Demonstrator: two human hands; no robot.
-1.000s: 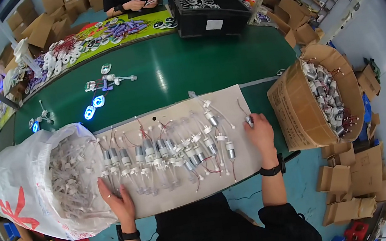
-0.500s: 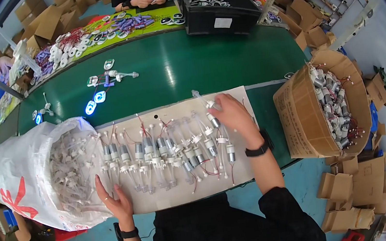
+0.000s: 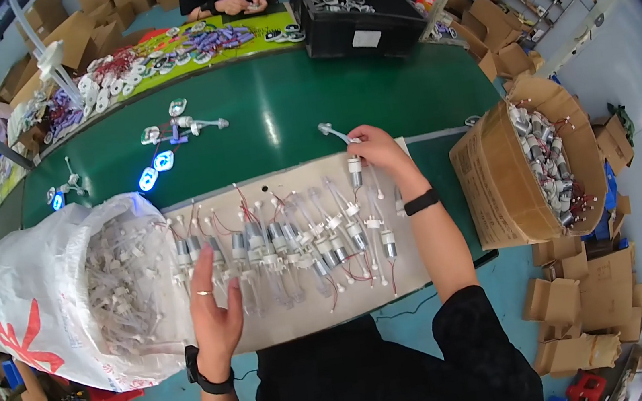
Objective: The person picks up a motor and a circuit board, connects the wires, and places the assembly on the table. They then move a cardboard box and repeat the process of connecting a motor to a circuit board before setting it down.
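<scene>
Closed by its fingertips, my right hand (image 3: 381, 150) holds a small motor pump (image 3: 355, 170) at the mat's far right edge. Its silver body hangs below the fingers, and a clear tube points up and left over the green table. My left hand (image 3: 217, 319), a ring on one finger, is open with thumb and fingers apart over the left part of the row; it holds nothing. Several silver motor pumps (image 3: 356, 236) with white heads, clear tubes and red wires lie side by side on a beige mat (image 3: 335, 310). A white sack (image 3: 43, 274) of clear tube parts lies to the left.
A cardboard box (image 3: 497, 185) full of motors stands on the right. Across the green table (image 3: 269, 110) lie wired parts with lit blue rings (image 3: 163, 161). A black bin (image 3: 363, 28) stands at the back, near another person's hands (image 3: 240, 5).
My right hand has risen slightly up the mat, bringing the pump to the far edge. My left hand has moved right and up from the sack's mouth over the row.
</scene>
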